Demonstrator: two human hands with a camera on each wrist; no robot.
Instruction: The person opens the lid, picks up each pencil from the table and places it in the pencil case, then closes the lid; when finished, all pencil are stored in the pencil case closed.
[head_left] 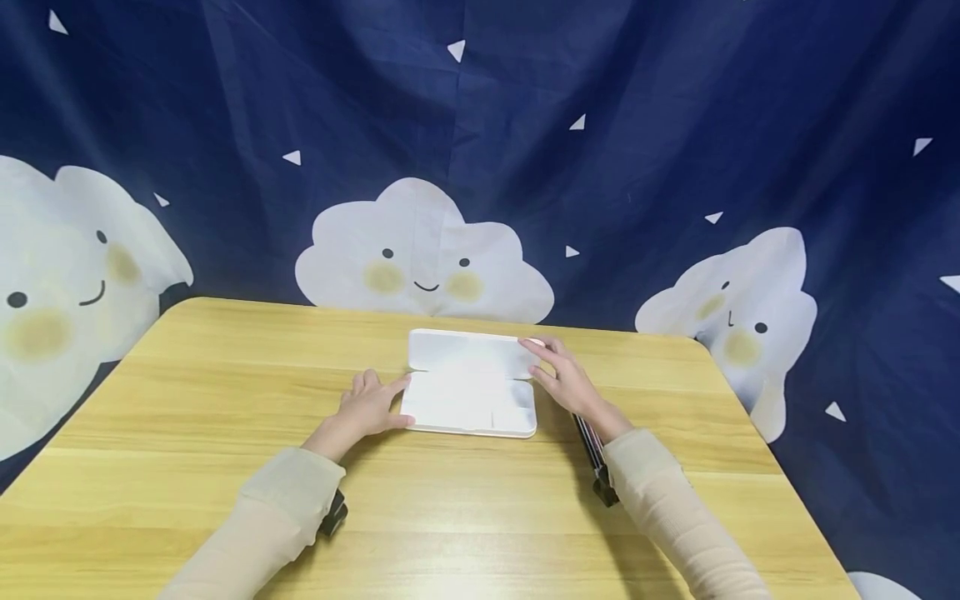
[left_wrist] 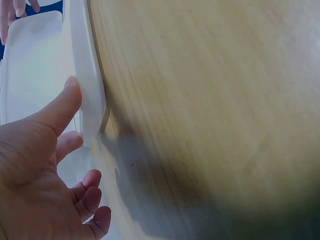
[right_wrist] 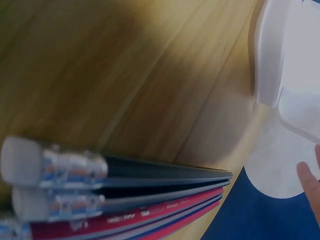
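A white pencil case (head_left: 450,404) lies on the table with its lid (head_left: 468,354) raised at the back. At its left end, my left hand (head_left: 367,404) spreads thumb and index finger, the tips at the case's edge. In the left wrist view, the thumb (left_wrist: 60,105) lies over the rim while the other fingers bend loosely below. My right hand (head_left: 566,383) is at the lid's right end, fingers extended and tips by its corner. Below the right wrist lie several pencils (right_wrist: 165,175), dark and red ones with white erasers; the sleeve partly hides them in the head view.
The wooden table (head_left: 465,517) ends behind the case at a dark blue curtain (head_left: 420,100) with smiling clouds. The pencils lie to the right of the case. A black wrist-worn device (head_left: 333,512) shows under the left sleeve.
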